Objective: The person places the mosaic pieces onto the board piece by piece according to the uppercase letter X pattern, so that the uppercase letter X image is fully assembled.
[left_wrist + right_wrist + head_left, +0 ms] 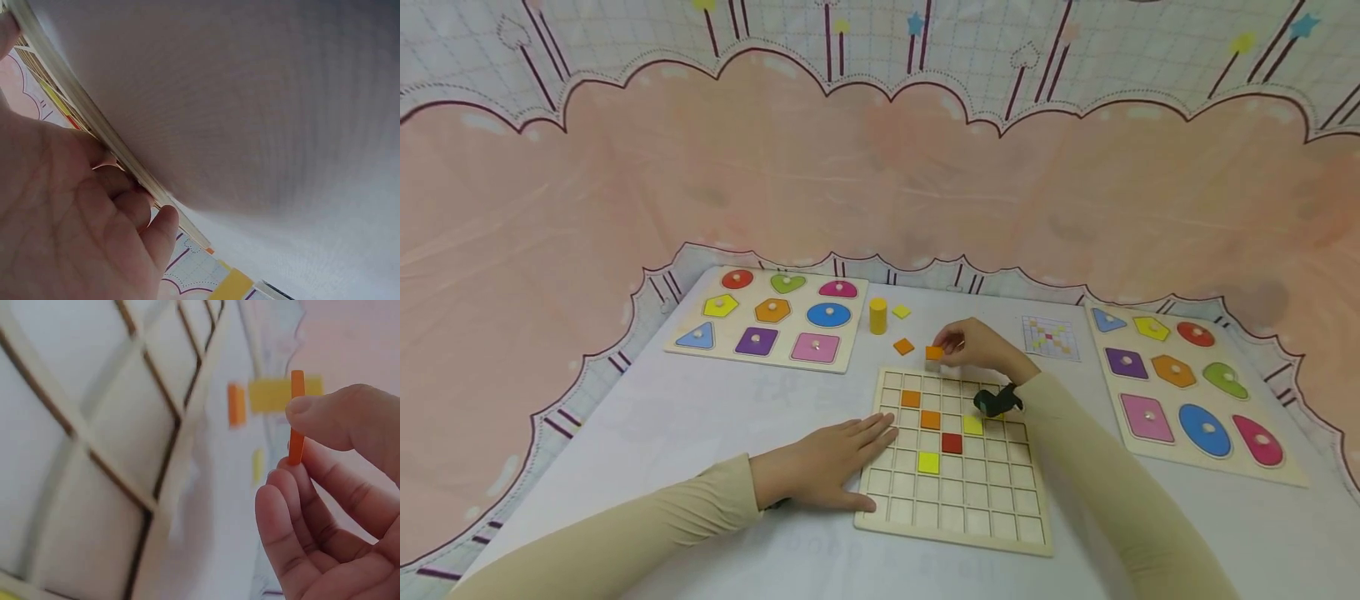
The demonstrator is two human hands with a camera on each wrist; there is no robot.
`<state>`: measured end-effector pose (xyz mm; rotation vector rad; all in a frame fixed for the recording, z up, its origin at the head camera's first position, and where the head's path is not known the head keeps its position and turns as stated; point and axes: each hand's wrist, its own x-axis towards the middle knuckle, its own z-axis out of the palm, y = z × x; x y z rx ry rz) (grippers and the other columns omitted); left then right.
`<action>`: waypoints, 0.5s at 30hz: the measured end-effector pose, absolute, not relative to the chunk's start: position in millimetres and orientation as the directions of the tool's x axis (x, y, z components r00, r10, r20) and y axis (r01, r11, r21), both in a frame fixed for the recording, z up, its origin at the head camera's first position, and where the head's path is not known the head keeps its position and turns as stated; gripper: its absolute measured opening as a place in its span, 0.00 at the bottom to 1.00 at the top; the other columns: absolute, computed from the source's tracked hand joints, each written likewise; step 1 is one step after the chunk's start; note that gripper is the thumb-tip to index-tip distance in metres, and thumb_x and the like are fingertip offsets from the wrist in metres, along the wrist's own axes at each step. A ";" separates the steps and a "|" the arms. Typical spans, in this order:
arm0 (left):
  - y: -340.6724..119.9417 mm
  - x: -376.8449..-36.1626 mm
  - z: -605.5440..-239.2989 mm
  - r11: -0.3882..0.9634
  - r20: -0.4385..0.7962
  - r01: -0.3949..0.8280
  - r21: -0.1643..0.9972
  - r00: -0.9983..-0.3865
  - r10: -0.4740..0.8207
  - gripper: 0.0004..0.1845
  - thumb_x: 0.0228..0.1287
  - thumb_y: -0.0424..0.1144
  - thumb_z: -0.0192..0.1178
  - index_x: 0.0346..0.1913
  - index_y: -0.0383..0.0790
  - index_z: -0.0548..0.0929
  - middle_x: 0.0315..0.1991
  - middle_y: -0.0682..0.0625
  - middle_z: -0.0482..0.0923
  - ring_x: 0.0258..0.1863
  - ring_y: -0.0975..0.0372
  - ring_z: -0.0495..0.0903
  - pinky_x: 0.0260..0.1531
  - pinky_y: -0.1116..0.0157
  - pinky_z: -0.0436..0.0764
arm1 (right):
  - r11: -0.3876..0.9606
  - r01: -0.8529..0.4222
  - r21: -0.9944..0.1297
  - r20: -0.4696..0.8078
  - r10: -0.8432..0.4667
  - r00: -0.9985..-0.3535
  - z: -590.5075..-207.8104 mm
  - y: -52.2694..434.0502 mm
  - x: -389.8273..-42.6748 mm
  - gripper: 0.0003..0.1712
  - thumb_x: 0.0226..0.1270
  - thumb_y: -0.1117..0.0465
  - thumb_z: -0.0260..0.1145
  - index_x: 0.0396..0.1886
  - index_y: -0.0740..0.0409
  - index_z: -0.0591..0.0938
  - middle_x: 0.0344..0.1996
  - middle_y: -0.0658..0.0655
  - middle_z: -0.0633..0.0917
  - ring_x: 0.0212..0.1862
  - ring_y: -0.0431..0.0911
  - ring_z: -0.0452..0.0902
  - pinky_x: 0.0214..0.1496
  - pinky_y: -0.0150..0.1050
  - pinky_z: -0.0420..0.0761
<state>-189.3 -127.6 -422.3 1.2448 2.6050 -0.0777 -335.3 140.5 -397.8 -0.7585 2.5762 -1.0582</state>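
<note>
My right hand [977,346] pinches an orange square tile [934,353] between thumb and fingers, just past the far edge of a wooden grid board [962,521]. In the right wrist view that orange tile [297,419] stands edge-on in the pinch. My left hand [827,462] rests with spread fingers on the board's left edge. On the grid lie orange tiles [911,399], a red tile [952,443] and yellow tiles [928,462]; one yellow tile is partly hidden by my right wrist. Beyond the board lies a loose orange tile [903,346].
A yellow cylinder [877,317] stands behind the board, beside a loose yellow tile [902,312]. A printed pattern card [1050,337] lies at the back right. Knobbed shape puzzles flank the area, a left puzzle board [797,317] and a right puzzle board [1206,392].
</note>
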 end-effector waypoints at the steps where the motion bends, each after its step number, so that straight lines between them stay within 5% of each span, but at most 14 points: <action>1: -127.7 -189.4 -422.6 0.633 -0.250 0.772 0.060 -0.603 0.758 0.50 0.60 0.70 0.47 0.75 0.44 0.44 0.77 0.49 0.39 0.76 0.58 0.42 0.72 0.58 0.55 | 0.592 -0.387 -0.707 -0.024 -0.567 -0.823 -396.3 140.2 -329.5 0.11 0.55 0.68 0.67 0.39 0.66 0.82 0.32 0.59 0.83 0.33 0.42 0.74 0.42 0.34 0.79; 15: -129.3 -191.6 -425.2 0.625 -0.243 0.779 0.054 -0.596 0.765 0.50 0.60 0.70 0.47 0.75 0.44 0.44 0.77 0.49 0.39 0.76 0.57 0.42 0.72 0.57 0.56 | 0.564 -0.486 -0.667 0.012 -0.644 -0.765 -391.7 152.5 -266.5 0.11 0.55 0.68 0.68 0.39 0.65 0.81 0.33 0.57 0.83 0.32 0.40 0.74 0.40 0.32 0.81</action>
